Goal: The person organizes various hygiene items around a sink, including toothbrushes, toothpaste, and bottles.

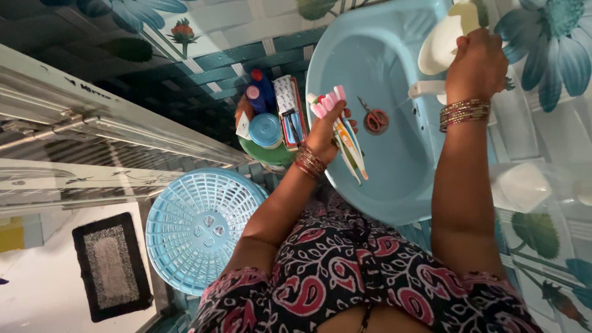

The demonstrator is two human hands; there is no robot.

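Note:
My left hand [327,126] grips a bunch of toothbrushes [345,139] with pink and white handles, held over the near rim of a light blue wash basin [376,197]. My right hand [478,61] is closed around a white cup-like holder [441,43] at the basin's far side, near the white tap [425,89]. A small pair of scissors [374,118] with reddish handles lies inside the basin between my hands. Bangles ring both wrists.
Left of the basin a green container [268,151] carries a blue-lidded jar [266,129], bottles and packets. A light blue plastic basket [197,225] sits lower left. A dark mat [111,265] lies on the floor. Flower-patterned tiles [549,43] cover the wall.

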